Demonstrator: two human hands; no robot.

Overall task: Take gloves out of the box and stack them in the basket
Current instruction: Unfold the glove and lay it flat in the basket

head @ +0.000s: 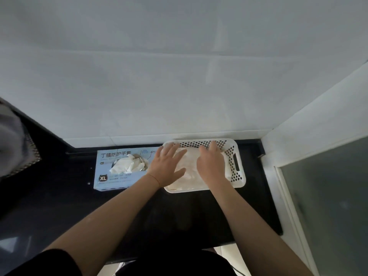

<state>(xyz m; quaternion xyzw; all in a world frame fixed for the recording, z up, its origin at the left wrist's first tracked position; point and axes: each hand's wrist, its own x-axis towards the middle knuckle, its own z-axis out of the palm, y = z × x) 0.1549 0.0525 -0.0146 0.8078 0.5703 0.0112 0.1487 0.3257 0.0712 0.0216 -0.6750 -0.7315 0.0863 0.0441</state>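
Single head view; looks steeply down, close over counter (59,206) (wide-angle); faces wall (179,76).

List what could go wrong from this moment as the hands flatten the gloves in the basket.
1. Both hands, left hand and right hand, press flat on the glove stack; lifting them may drag the top glove out of line.
2. The white basket is light-looking and sits on the dark counter; a push might slide it.
3. A glove bulges from the glove box; the next pull may bring out several.
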